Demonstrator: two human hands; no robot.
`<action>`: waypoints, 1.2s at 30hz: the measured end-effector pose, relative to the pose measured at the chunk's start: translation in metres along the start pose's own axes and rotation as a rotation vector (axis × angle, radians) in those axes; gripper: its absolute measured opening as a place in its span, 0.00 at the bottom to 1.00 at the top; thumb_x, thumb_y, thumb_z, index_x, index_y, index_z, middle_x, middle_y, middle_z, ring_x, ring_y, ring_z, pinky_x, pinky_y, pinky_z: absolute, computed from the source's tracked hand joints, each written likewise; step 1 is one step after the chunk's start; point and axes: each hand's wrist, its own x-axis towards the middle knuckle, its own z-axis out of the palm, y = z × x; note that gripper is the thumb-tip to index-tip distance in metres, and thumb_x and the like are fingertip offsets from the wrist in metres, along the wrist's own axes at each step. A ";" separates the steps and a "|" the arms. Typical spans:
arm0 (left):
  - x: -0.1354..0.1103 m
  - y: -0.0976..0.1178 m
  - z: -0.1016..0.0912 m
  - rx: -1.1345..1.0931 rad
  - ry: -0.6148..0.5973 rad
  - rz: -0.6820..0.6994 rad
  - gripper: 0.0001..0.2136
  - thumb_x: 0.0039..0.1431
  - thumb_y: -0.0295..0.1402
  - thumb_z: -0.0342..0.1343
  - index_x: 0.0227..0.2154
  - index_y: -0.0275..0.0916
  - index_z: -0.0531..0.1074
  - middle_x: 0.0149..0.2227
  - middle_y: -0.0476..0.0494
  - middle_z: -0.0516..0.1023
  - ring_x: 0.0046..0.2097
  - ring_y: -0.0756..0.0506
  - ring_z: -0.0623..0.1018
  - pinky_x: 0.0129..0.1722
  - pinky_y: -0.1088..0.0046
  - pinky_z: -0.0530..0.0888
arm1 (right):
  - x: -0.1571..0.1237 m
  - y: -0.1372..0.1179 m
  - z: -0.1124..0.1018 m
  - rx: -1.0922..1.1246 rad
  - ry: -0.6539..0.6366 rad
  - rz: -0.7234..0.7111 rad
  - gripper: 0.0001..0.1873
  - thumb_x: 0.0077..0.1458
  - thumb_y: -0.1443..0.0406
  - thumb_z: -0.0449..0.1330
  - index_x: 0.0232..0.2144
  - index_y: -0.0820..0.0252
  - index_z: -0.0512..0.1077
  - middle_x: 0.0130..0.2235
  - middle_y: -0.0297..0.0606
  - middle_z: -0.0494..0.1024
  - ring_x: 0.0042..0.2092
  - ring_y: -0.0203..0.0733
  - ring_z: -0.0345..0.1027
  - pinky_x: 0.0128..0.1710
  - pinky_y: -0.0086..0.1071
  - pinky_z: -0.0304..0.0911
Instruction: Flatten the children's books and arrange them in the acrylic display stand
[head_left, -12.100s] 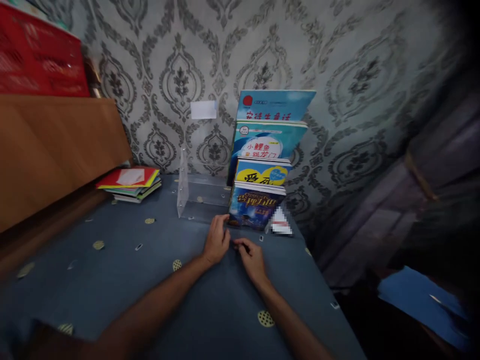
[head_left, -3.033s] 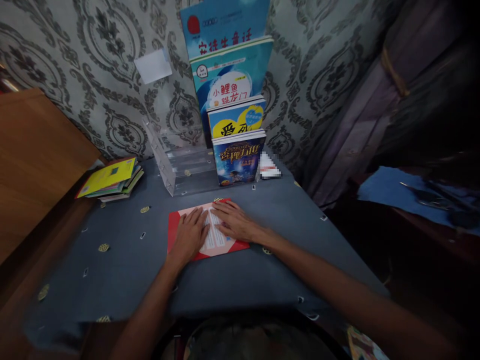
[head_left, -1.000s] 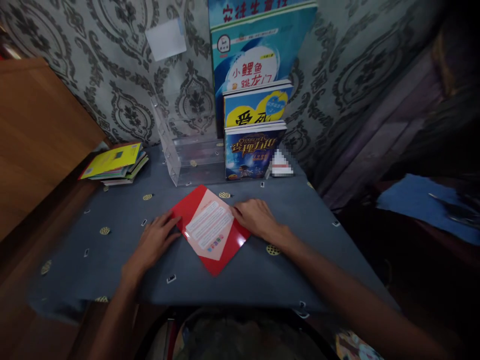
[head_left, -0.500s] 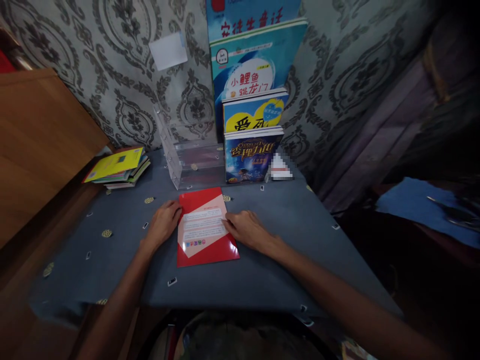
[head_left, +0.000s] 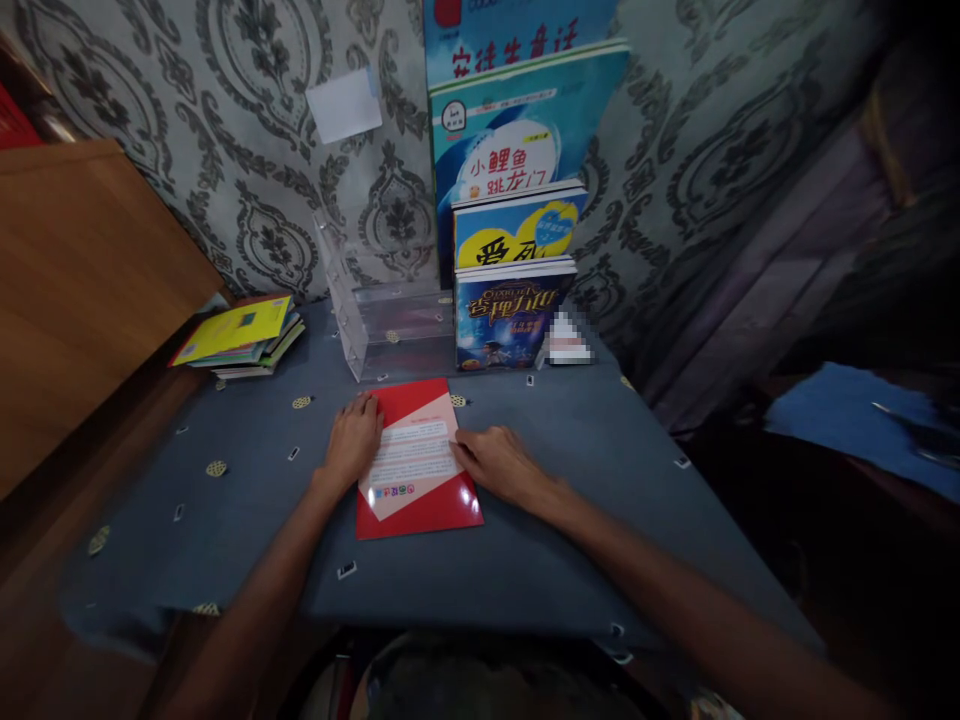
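A thin red book [head_left: 424, 512] with a pale printed panel lies flat on the blue-grey tablecloth. My left hand [head_left: 355, 436] rests over its left edge, fingers lying flat on the cover near the upper left corner. At the opposite edge my right hand [head_left: 498, 462] has its fingers closed, pinching the side of the book; the fingertips are partly hidden. Behind the book stands a clear acrylic stepped rack [head_left: 349, 325]. Its right part holds a dark blue book [head_left: 502, 335], yellow-and-blue books [head_left: 480, 240] and taller blue books [head_left: 547, 120], rising toward the back.
A stack of thin books with a yellow cover [head_left: 236, 330] on top lies at the table's back left, near a wooden panel [head_left: 82, 260]. A white paper [head_left: 345, 105] hangs on the patterned wall. Blue cloth [head_left: 847, 420] lies to the right beyond the table.
My left hand has slid right, from the book's left edge onto its cover. My right hand stays at the right edge. The view has shifted slightly.
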 end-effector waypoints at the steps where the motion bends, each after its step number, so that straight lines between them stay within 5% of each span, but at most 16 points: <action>1: 0.000 0.000 -0.001 0.008 -0.004 0.007 0.17 0.72 0.30 0.44 0.58 0.32 0.68 0.64 0.30 0.70 0.63 0.38 0.72 0.60 0.60 0.69 | 0.000 0.000 0.000 0.003 0.004 0.002 0.16 0.68 0.63 0.52 0.36 0.59 0.79 0.32 0.43 0.83 0.30 0.40 0.73 0.29 0.32 0.47; 9: 0.005 0.013 -0.015 0.142 -0.070 0.030 0.15 0.68 0.24 0.42 0.49 0.31 0.72 0.51 0.28 0.77 0.52 0.36 0.77 0.52 0.58 0.71 | 0.000 0.000 0.001 0.008 0.009 -0.013 0.17 0.69 0.63 0.51 0.35 0.60 0.78 0.33 0.43 0.84 0.32 0.42 0.76 0.29 0.33 0.48; 16: 0.006 0.012 -0.009 0.134 -0.037 0.033 0.19 0.67 0.24 0.42 0.58 0.33 0.67 0.55 0.27 0.73 0.54 0.34 0.76 0.50 0.55 0.71 | -0.001 0.000 -0.002 -0.008 -0.006 -0.003 0.17 0.69 0.62 0.51 0.37 0.59 0.79 0.34 0.43 0.84 0.34 0.43 0.77 0.29 0.32 0.50; 25: 0.012 0.018 -0.002 0.125 0.024 0.020 0.18 0.67 0.22 0.41 0.52 0.30 0.72 0.51 0.28 0.75 0.54 0.34 0.75 0.52 0.55 0.70 | 0.002 0.002 -0.001 0.041 0.064 0.052 0.17 0.69 0.62 0.50 0.38 0.60 0.79 0.33 0.42 0.83 0.33 0.42 0.76 0.32 0.31 0.55; 30: 0.010 0.013 0.004 0.065 0.061 0.014 0.17 0.69 0.25 0.40 0.52 0.33 0.72 0.52 0.31 0.76 0.54 0.36 0.75 0.52 0.58 0.71 | 0.030 -0.008 0.010 0.119 0.221 -0.192 0.15 0.67 0.69 0.51 0.46 0.63 0.77 0.45 0.48 0.82 0.48 0.46 0.74 0.49 0.37 0.64; 36: 0.010 0.012 0.002 0.035 0.046 0.004 0.16 0.70 0.28 0.43 0.55 0.36 0.71 0.53 0.33 0.75 0.54 0.37 0.75 0.52 0.59 0.70 | 0.086 -0.030 0.032 0.120 0.136 -0.301 0.29 0.63 0.74 0.49 0.66 0.64 0.63 0.68 0.50 0.66 0.70 0.48 0.55 0.69 0.46 0.50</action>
